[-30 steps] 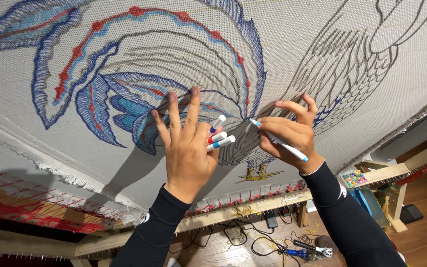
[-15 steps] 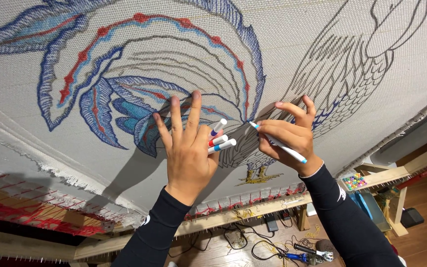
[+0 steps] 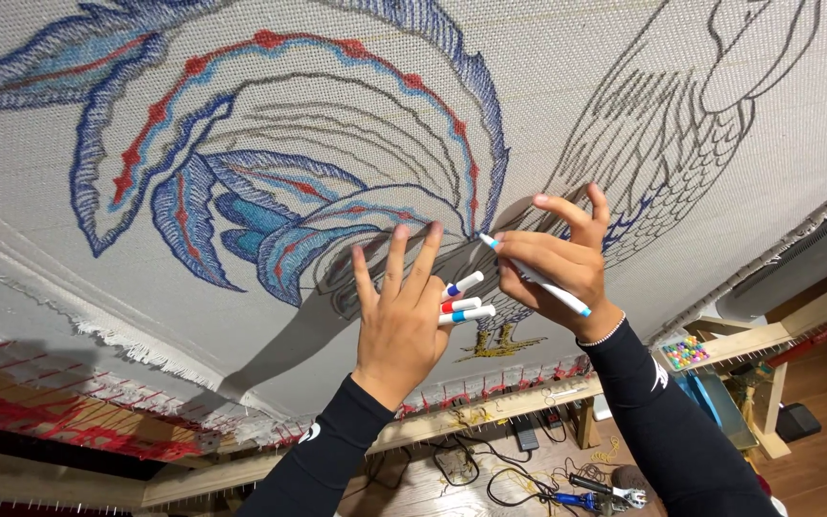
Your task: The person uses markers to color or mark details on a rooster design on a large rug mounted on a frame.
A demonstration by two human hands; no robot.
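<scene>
White canvas (image 3: 624, 57): blue-red feather pattern; markers (image 3: 463, 299) white, blue/red caps.

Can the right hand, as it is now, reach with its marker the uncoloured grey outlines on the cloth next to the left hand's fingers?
Probably yes. The right hand holds the marker with its tip already at the cloth, close beside the grey outlines. Only the left hand, spread flat there with three spare markers, covers part of them.

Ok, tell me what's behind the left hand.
Behind the left hand lies the stretched canvas with its blue outlined drawing. Three markers poke out beside the hand. The drawing directly under the palm is hidden.
</scene>
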